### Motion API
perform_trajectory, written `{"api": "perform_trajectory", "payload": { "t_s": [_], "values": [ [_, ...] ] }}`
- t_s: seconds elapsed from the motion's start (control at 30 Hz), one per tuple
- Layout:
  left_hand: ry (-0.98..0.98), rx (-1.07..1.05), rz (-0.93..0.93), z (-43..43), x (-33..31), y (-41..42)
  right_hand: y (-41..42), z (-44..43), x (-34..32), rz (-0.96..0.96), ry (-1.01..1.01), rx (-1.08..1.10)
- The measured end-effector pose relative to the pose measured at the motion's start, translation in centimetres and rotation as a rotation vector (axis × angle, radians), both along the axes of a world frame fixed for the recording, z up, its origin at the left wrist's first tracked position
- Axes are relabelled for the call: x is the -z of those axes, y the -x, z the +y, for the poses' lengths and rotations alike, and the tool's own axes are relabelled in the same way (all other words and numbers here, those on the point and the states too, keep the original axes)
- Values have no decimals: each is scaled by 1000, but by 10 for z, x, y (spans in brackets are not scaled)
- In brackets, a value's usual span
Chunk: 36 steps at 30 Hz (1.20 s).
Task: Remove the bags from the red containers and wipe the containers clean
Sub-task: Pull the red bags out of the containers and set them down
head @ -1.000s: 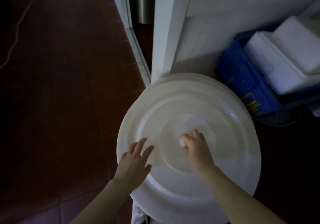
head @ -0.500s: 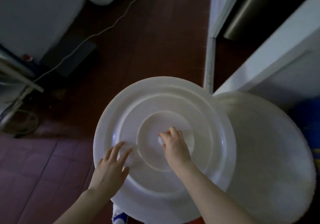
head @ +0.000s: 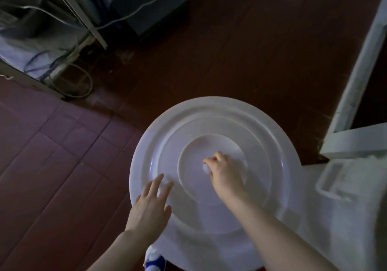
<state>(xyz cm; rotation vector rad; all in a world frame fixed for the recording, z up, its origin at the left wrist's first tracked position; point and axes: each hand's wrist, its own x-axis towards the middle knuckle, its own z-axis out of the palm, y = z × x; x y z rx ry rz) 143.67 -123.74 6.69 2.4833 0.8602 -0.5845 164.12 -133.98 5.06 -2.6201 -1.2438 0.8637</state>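
Note:
A large round white lid [head: 261, 145] with raised rings fills the lower middle of the view. My right hand [head: 225, 174] pinches the small white knob [head: 206, 168] at its centre. My left hand [head: 150, 205] lies flat with straight fingers on the lid's left part. Beneath my right forearm a pale white surface [head: 314, 228] shows beside the lid; what it is cannot be told. A thin red sliver [head: 266, 269] peeks out at the bottom edge under the lid.
Dark red floor lies beyond the lid, with purple-red tiles [head: 52, 155] on the left. A white door frame [head: 360, 71] stands at the right. A dark box [head: 150, 8], cables and a metal rack [head: 83, 19] crowd the upper left. A blue-and-white object [head: 154, 263] sits below.
The lid has moved leftwards with both hands on it, and the view has swung left, away from the blue crate and white blocks. The hands keep the same hold.

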Motion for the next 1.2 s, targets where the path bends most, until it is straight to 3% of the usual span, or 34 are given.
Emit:
{"api": "perform_trajectory", "payload": {
  "t_s": [0.37,0.6,0.8,1.0,1.2],
  "values": [
    [18,235,83,32,247,-27,2,-6,242,67,-9,227],
    [11,389,202,37,315,-37,-4,-9,312,111,-43,403],
    [50,412,217,28,259,-43,6,-37,245,144,-32,429],
    [91,529,117,-1,127,-63,31,-100,117,263,90,540],
    [98,640,19,-48,-3,-76,74,-186,-9,201,3,731]
  ]
}}
